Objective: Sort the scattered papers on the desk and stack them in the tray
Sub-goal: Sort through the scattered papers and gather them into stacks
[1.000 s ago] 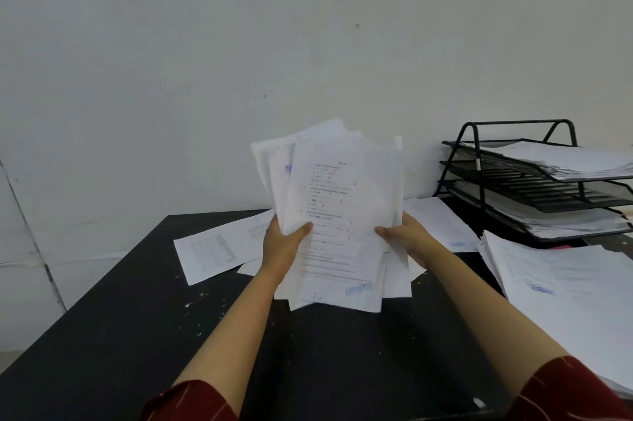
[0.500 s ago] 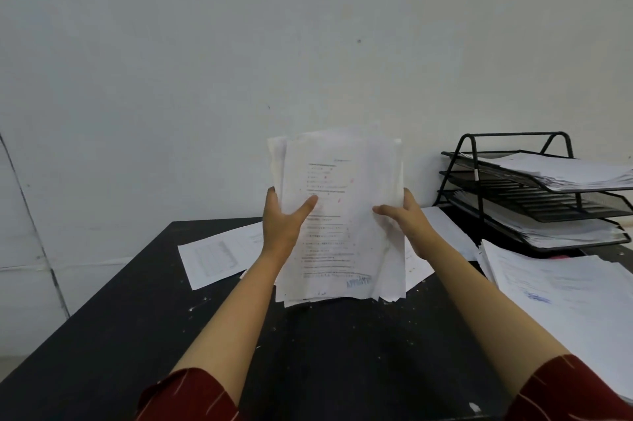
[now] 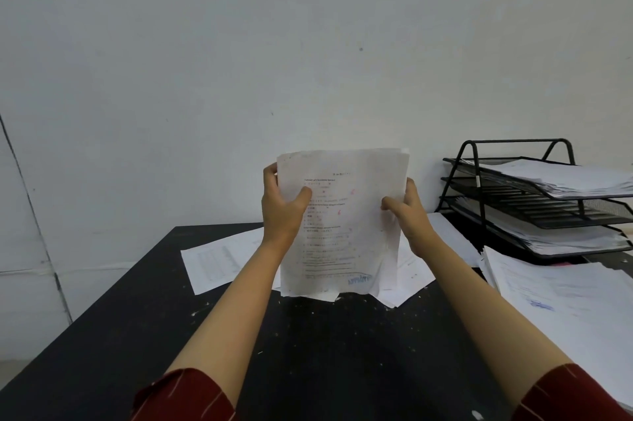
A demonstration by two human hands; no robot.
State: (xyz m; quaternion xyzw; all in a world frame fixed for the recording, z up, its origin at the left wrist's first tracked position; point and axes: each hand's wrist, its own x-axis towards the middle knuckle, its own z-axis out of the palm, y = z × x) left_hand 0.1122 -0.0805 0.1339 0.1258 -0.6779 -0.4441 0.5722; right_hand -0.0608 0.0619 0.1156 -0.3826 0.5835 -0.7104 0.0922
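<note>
Squared up since a second ago, the sheaf [image 3: 342, 221] now stands upright over the desk [image 3: 308, 352]. Left hand [image 3: 282, 211] and right hand [image 3: 409, 215] clamp its side edges, likely to align it before the tray [image 3: 479, 187].

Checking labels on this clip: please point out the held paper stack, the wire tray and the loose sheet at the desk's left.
held paper stack [image 3: 346, 225], head view, front page centre
wire tray [image 3: 467, 163], head view, left frame upright
loose sheet [image 3: 219, 259], head view, middle
</note>
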